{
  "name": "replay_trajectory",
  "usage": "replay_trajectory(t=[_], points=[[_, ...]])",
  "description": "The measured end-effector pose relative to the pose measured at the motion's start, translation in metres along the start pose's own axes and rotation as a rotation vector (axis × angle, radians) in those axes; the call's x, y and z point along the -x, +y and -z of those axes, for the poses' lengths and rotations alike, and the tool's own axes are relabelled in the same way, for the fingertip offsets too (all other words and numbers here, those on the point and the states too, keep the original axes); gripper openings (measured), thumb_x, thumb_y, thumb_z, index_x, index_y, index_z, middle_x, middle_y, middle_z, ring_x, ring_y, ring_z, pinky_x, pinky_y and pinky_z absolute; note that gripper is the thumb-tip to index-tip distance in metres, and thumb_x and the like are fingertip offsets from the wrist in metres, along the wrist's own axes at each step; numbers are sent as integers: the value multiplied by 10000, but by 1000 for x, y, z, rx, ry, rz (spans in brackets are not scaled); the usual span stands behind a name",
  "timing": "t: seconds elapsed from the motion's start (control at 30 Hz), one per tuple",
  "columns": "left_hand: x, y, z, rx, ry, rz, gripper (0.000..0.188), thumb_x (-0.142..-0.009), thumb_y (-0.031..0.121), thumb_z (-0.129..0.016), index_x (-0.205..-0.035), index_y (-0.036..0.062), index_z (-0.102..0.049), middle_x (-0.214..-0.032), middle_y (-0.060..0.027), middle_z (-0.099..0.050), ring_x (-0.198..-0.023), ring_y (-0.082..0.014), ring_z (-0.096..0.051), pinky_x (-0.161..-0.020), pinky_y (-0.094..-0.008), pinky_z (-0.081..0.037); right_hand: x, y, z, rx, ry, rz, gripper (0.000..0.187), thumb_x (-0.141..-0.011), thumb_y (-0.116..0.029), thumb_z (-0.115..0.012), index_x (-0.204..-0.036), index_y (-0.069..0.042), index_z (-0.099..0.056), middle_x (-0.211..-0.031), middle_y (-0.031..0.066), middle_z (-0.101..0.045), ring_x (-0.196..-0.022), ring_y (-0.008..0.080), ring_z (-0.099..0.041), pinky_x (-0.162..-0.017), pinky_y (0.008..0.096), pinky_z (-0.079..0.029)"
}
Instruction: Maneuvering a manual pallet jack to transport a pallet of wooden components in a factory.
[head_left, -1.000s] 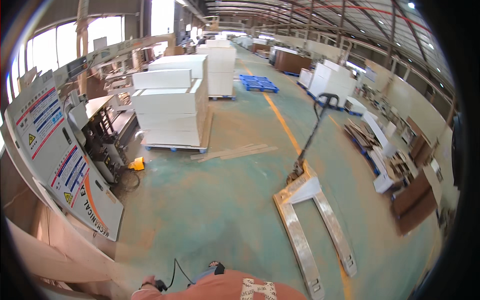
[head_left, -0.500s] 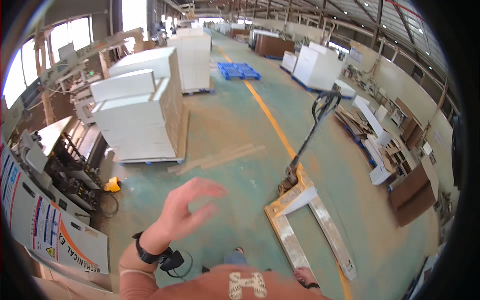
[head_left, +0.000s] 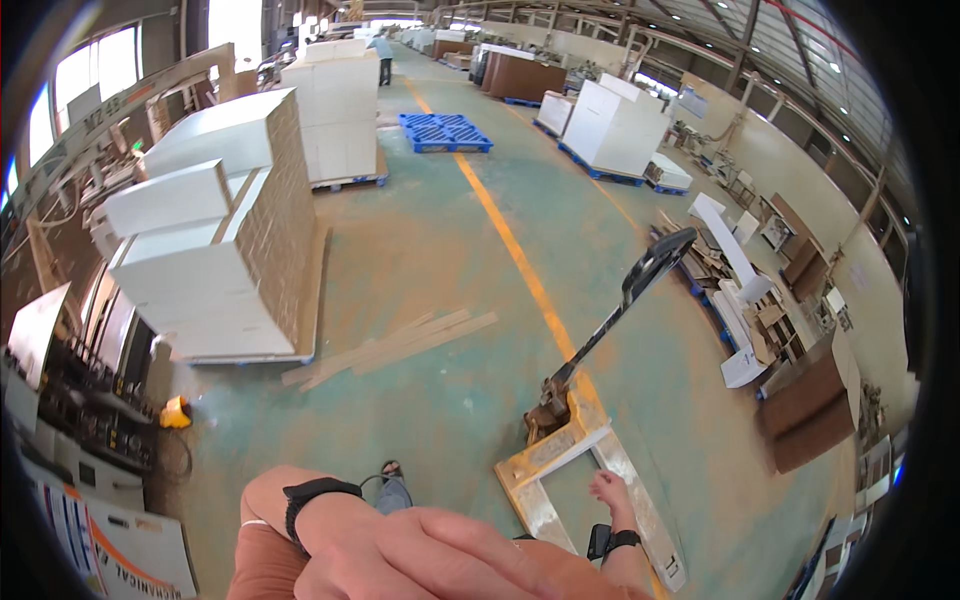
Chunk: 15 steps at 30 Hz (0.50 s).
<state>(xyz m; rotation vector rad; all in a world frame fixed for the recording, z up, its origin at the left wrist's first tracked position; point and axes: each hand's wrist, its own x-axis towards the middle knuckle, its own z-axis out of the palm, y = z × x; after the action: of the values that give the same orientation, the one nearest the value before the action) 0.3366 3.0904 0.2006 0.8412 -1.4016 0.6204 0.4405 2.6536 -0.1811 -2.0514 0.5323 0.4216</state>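
Note:
My left hand (head_left: 430, 552) is close to the view at the lower edge, in front of my shirt. Its back faces me, its fingers stretch to the right, and nothing shows in it; the fingertips are partly cut off. My right hand (head_left: 610, 489) hangs at my right side with fingers loosely bent and apart, and nothing shows in it. Below that hand, on the floor, stands a worn yellow pallet truck (head_left: 552, 446), its forks pointing toward me. The truck's black handle (head_left: 657, 268) leans up and away to the right. Neither hand grips the handle.
White panel stacks (head_left: 205, 290) stand on a pallet at left. Loose wooden strips (head_left: 395, 345) lie on the green floor. Ahead is a blue pallet (head_left: 446, 132) across the yellow line. Scrap boards (head_left: 745, 300) and a brown panel (head_left: 812, 405) are at right. A person (head_left: 382, 58) stands far off.
My left hand has come down from in front of me toward my body. My right hand has swung forward from beside the fork. The pallet truck sits slightly further left in view.

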Motion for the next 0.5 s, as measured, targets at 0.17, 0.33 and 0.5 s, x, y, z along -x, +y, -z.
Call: replay_trajectory(t=[0.17,0.33,0.5], points=[[-9,-57,81,52,103,102,48,-730,32,-676,-763,58,-651,-925,-86,-640,-774,-240,-630,-731,-350,-491,-73,-112,-13,-19,149,274,335,-819,-204,-589,-1116,-51,-564,-856,82,-656,-755,147,-632,-614,256,-476],[-27,-139,178,219,144,19,32,-740,28,-665,-759,47,-647,-923,-99,-641,-788,-270,-626,-741,-369,-485,-79,-230,-11,-2,273,293,399,-814,-241,-615,-1164,-63,-545,-841,83,-651,-763,153,-612,-671,279,-468],[-38,-248,241,597,-96,165,150,-774,129,-680,-886,50,-619,-918,-104,-638,-865,-305,-613,-803,-473,-452,-126,-306,16,-158,856,574,493,-868,-194,-561,-1305,-75,-366,-1113,149,-572,-982,205,-560,-865,335,-448]])
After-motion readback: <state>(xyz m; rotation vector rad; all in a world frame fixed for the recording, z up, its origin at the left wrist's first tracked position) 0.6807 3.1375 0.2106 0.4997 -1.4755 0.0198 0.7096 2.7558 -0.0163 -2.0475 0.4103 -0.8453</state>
